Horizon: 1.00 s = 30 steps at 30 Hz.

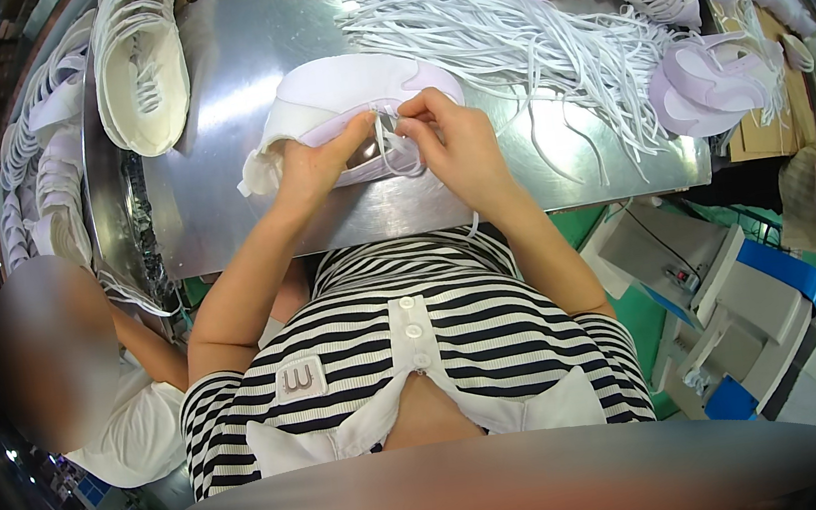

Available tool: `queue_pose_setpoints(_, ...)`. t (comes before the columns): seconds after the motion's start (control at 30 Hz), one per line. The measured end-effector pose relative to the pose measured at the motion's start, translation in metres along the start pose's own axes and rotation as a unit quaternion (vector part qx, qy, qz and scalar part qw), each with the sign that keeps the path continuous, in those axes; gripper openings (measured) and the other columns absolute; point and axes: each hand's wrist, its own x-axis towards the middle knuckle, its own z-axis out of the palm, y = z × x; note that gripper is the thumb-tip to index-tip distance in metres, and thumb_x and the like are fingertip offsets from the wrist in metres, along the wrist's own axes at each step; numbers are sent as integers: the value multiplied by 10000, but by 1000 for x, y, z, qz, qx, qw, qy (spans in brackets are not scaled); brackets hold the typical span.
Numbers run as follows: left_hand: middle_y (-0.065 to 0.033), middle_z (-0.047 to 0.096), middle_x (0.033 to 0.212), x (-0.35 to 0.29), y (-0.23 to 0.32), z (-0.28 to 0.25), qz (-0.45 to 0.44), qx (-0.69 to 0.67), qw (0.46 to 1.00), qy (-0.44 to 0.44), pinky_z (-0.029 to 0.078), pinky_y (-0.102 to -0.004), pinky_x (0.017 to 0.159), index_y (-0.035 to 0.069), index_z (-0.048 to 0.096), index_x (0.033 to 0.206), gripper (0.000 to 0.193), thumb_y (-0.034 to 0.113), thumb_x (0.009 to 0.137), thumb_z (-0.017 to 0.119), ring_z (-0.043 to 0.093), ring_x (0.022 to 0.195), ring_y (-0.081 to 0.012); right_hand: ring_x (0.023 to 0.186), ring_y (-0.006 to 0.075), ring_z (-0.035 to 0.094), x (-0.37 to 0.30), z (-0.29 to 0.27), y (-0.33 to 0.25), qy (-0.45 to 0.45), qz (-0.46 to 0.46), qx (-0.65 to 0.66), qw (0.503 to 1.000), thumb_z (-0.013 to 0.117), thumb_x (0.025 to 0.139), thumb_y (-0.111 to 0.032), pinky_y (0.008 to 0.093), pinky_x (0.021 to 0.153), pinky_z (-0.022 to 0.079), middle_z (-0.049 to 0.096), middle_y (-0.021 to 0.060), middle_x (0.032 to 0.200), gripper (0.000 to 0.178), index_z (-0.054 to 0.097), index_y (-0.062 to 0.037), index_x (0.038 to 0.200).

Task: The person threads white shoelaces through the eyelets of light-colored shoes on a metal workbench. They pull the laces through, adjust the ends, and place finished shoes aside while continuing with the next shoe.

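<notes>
A white and pale lilac shoe upper (333,84) lies on its side over the metal table. My left hand (316,168) is closed on its near edge, thumb laid along the opening by the eyelets. With thumb and fingers pinched, my right hand (456,144) works at the eyelet row and holds a white shoelace (381,137). The lace loops down below the upper, and one end hangs past the table's front edge. My fingers partly hide the eyelets and the pinched part of the lace.
A large bundle of white laces (504,32) spreads over the metal table (222,216). Nested uppers (145,94) stand at the back left, and more pale lilac uppers (711,84) lie at the right. A co-worker (135,417) sits close at my left.
</notes>
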Motion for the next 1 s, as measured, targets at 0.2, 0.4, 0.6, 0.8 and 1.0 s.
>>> queue_pose_setpoints(0.2, -26, 691, 878, -2, -5, 4, 115, 2, 993, -1, 512, -247, 677, 13, 673, 1048, 213, 147, 885, 704, 652, 792, -98, 735, 371, 675, 14, -1, -9, -47, 6, -130, 990, 613, 902, -116, 418, 657, 521, 696, 194, 829, 246, 544, 39, 1080)
queue_pose_setpoints(0.4, -16, 665, 814, 6, -7, -6, 42, 25, 996, -77, 443, -230, 572, 36, 685, 919, 161, 190, 916, 637, 567, 646, -69, 776, 405, 660, 37, 8, -8, -130, -2, -259, 957, 603, 909, -141, 451, 700, 502, 673, 191, 772, 268, 522, 23, 1105)
queue_pose_setpoints(0.6, 13, 649, 894, 16, 12, -17, -113, -23, 987, -109, 443, -230, 708, 37, 667, 1007, 231, 207, 859, 720, 581, 811, -81, 702, 223, 644, 48, -9, 7, -46, 58, 26, 997, 541, 951, -125, 324, 652, 485, 662, 106, 775, 240, 563, -27, 1169)
queue_pose_setpoints(0.8, -51, 665, 1120, 31, 0, -16, -30, 69, 991, -114, 486, -311, 889, 14, 621, 1204, 440, 130, 806, 768, 620, 1005, -166, 668, 190, 610, 44, 23, 32, 14, 4, 15, 1000, 517, 972, -151, 308, 651, 471, 635, 65, 761, 263, 529, -48, 1213)
queue_pose_setpoints(1.0, 24, 537, 776, 28, 11, -40, -134, -103, 947, -273, 337, -246, 592, 48, 662, 947, 191, 126, 808, 768, 410, 632, -82, 702, 274, 652, 48, 31, 40, 33, 40, -106, 993, 511, 971, -184, 382, 684, 489, 650, 84, 765, 290, 509, -56, 1231)
